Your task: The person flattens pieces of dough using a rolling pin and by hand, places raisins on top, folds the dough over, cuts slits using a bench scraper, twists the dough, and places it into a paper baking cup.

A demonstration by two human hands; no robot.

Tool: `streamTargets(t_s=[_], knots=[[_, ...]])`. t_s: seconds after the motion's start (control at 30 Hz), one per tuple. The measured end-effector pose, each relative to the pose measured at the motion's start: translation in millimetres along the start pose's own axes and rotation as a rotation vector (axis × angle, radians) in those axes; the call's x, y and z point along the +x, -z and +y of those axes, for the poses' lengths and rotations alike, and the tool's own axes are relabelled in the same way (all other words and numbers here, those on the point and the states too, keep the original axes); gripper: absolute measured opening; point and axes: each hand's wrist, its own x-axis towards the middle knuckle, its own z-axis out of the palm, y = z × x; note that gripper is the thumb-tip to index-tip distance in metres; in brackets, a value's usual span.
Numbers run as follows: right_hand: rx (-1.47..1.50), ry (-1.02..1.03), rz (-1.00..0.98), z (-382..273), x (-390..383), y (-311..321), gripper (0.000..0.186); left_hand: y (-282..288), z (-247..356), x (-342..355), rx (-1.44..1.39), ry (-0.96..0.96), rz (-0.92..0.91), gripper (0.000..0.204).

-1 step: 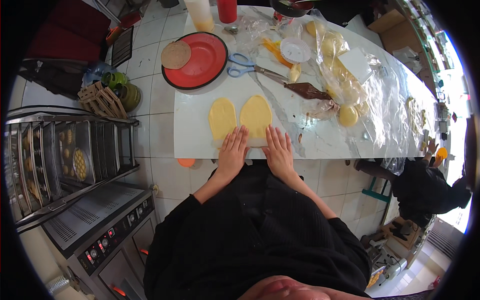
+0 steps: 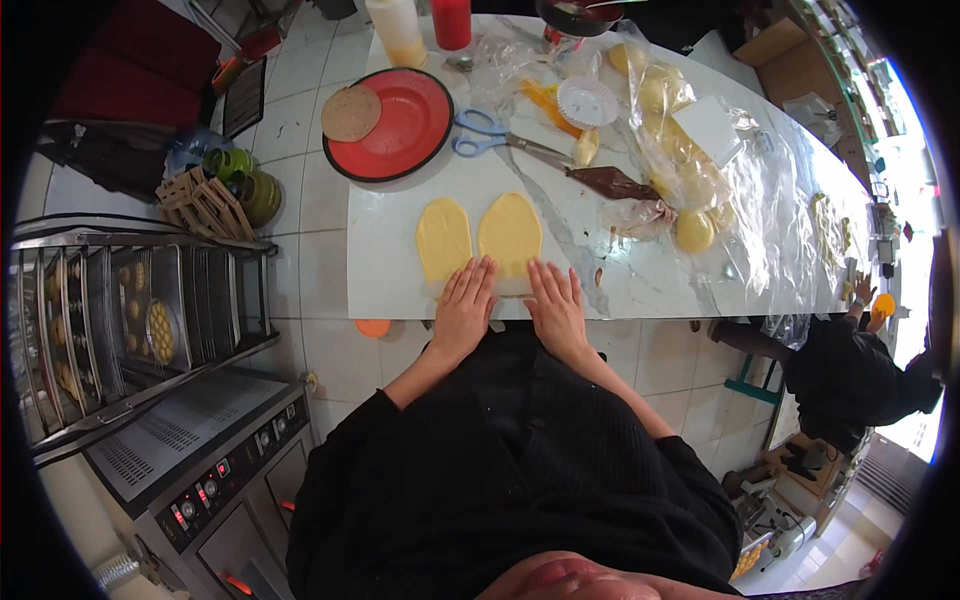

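Two flat oval pieces of yellow dough lie side by side on the marble table, the left dough piece [image 2: 443,240] a little narrower than the right dough piece [image 2: 510,235]. Across their near ends, by the table's front edge, runs a pale bar that looks like a rolling pin [image 2: 514,287], mostly covered by my hands. My left hand [image 2: 462,305] rests on it palm down, fingers stretched forward over the near end of the left dough. Likewise flat, my right hand [image 2: 558,308] lies at the bar's other end, just right of the right dough. Neither hand is wrapped round anything.
Beyond the dough sit a red plate [image 2: 420,135] with a round brown disc, blue-handled scissors [image 2: 490,138] and a brown-filled piping bag [image 2: 608,182]. Plastic sheeting [image 2: 765,210] covers dough balls at right. A tray rack [image 2: 215,310] and oven stand left; another person [image 2: 850,370] works far right.
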Motion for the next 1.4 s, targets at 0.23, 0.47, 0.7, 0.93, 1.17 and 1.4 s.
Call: streamTargets(t_s=[0.23,0.47,0.7,0.93,1.17,1.4], knots=[[0.093,0.227,0.066,19.5,-15.3,23.1,0.037,20.0,-31.0,78.9,-0.471,0.144,0.139,0.034],[0.065,-0.166,0.409,95.3,-55.4,57.4,0.038,-1.4,-37.3,137.2,-0.238,0.300,-0.213,0.029],[0.053,-0.473,0.532,138.0,-54.7,59.3,0.034,-10.6,-55.5,137.0,-0.688,0.617,-0.172,0.013],[0.130,-0.564,0.611,142.4,-58.3,56.6,0.033,-5.5,-24.9,127.5,-0.681,0.720,0.066,0.025],[0.198,-0.364,0.791,167.1,-79.9,70.5,0.036,-32.0,38.4,89.6,-0.089,0.296,0.014,0.047],[0.055,-0.580,0.749,337.5,40.4,183.7,0.035,-33.6,40.9,91.2,0.026,0.334,-0.095,0.061]])
